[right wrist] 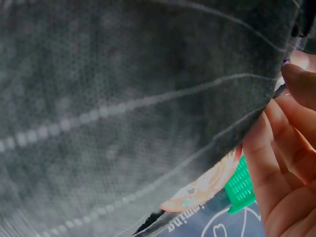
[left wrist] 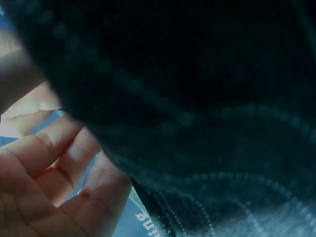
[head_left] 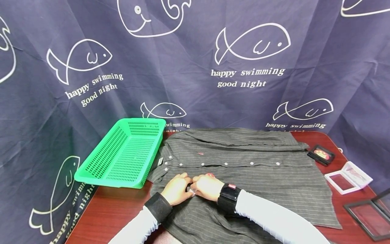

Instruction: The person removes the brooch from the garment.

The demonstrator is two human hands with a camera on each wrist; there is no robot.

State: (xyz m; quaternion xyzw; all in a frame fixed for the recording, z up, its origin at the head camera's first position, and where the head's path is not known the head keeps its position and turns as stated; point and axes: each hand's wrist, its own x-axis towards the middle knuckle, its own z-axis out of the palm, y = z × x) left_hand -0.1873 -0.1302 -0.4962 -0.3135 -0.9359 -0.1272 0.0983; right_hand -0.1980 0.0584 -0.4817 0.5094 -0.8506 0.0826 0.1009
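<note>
A dark grey striped button shirt point(head_left: 253, 186) lies spread over the table. My left hand point(head_left: 177, 189) and right hand point(head_left: 207, 186) meet over its front, below the row of white buttons, with curled fingers and thumbs pinching the raised cloth. Between the thumbs shows a small whitish piece point(head_left: 191, 191); I cannot tell what it is. Just beyond my right fingers is a round red printed disc point(head_left: 210, 175), seen edge-on against the cloth as an orange-red disc point(right wrist: 207, 185) in the right wrist view. Shirt cloth point(left wrist: 197, 123) covers most of the left wrist view, hiding the left fingertips.
A green plastic basket point(head_left: 149, 169) stands at the table's left edge, beside the shirt collar. Along the right side are a small black case point(head_left: 321, 155) with a red picture, an open white case point(head_left: 344, 181) and a dark hinged frame point(head_left: 356, 211). A patterned blue curtain point(head_left: 189, 67) hangs behind.
</note>
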